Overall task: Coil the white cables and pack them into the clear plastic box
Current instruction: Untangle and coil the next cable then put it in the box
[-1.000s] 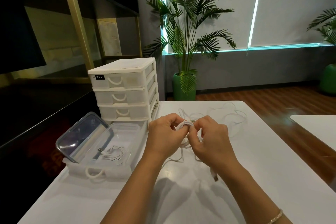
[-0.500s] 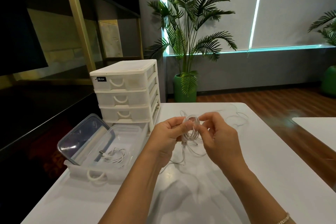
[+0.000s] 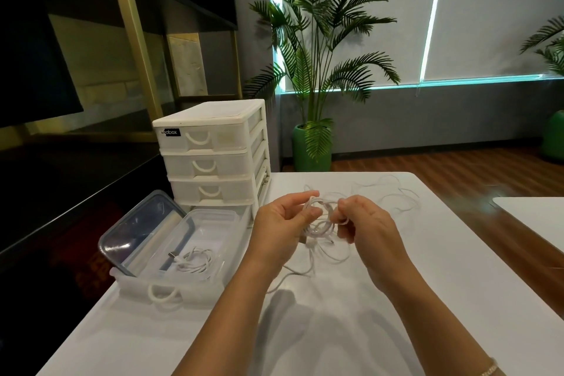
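Note:
Between my hands hangs a white cable [image 3: 320, 227] wound into small loops, its loose end trailing on the table toward me. My left hand [image 3: 279, 229] pinches the loops on their left side. My right hand [image 3: 367, 230] pinches the cable on the right with curled fingers. The clear plastic box [image 3: 210, 224] stands open at the left with one coiled white cable [image 3: 192, 261] inside. More loose white cable [image 3: 393, 195] lies tangled on the table behind my hands.
The box's clear lid [image 3: 142, 227] leans against its left side. A white drawer unit [image 3: 213, 152] stands right behind the box. The white table [image 3: 427, 268] ends at the right, with wooden floor beyond. A potted palm [image 3: 314, 70] stands at the wall.
My hands have drawn slightly apart and the coil has loosened into wider loops that hang lower between them. The view has shifted slightly.

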`<state>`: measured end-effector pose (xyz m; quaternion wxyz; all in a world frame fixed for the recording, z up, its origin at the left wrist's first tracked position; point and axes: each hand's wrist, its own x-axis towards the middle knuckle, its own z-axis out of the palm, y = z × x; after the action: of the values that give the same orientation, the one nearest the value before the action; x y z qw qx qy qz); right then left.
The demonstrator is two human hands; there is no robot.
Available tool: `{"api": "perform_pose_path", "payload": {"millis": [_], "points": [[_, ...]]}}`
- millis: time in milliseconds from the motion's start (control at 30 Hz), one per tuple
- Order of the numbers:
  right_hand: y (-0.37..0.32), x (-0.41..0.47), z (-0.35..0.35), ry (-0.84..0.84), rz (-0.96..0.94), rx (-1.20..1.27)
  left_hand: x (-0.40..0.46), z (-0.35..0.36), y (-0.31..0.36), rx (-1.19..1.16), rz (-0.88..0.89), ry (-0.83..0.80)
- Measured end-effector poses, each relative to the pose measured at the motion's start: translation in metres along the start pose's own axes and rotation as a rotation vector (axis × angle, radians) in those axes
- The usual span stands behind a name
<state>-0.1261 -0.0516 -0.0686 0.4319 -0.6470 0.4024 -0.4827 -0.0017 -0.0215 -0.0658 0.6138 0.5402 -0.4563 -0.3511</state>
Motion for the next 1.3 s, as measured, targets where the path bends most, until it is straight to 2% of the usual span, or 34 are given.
{"api": "perform_pose_path", "payload": {"millis": [200,367,500,667,867,967,1133,1300], "points": [[-0.001,0.000,0.001,0.048,0.045,0.067,0.000,0.000,-0.007,0.378,0.172,0.024],[0.002,0.003,0.005,0.016,0.160,0.207,0.002,0.000,-0.009,0.505,0.256,0.104],[0.003,0.003,0.005,0.023,0.183,0.226,0.003,0.001,-0.012,0.540,0.322,0.146],[0.006,0.004,0.005,0.003,0.114,0.097,0.001,-0.001,-0.013,0.606,0.380,0.168],[0.009,0.005,0.000,0.085,-0.033,-0.040,0.001,0.002,-0.015,0.564,0.433,0.039],[0.009,0.003,0.001,0.097,-0.080,-0.073,0.000,0.003,-0.015,0.615,0.462,0.007],[0.008,0.003,0.003,0.088,-0.077,-0.072,0.001,0.004,-0.016,0.612,0.686,0.084],[0.010,0.003,0.003,0.061,-0.029,-0.034,-0.004,0.006,-0.011,0.508,0.678,0.078]]}}
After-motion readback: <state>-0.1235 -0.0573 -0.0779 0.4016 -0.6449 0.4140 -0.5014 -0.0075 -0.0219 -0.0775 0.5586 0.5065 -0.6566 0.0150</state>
